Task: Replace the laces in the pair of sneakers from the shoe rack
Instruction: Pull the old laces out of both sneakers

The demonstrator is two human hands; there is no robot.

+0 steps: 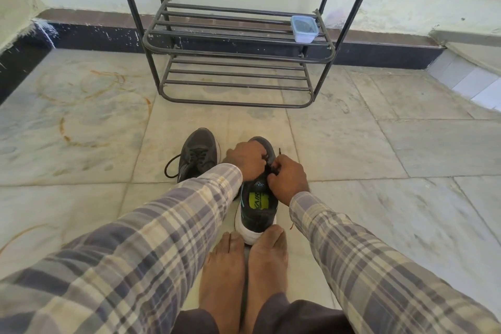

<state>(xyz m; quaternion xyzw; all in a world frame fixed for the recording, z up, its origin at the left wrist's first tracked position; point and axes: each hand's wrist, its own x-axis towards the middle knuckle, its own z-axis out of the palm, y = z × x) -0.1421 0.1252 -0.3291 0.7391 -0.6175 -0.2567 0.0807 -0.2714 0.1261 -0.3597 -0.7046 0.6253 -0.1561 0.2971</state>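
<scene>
The near sneaker (257, 211) is sitting on the floor (352, 157), the left hand (245, 160) is curling its grip over the upper and the right hand (288, 180) is pinching the black lace (271, 168), which a skewed pull could be jamming in an eyelet.

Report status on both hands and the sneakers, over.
Status: left grip curled on near sneaker at the eyelets; right grip pinching its black lace. Beside it, second sneaker laced, untouched. Nothing in the way.
</scene>
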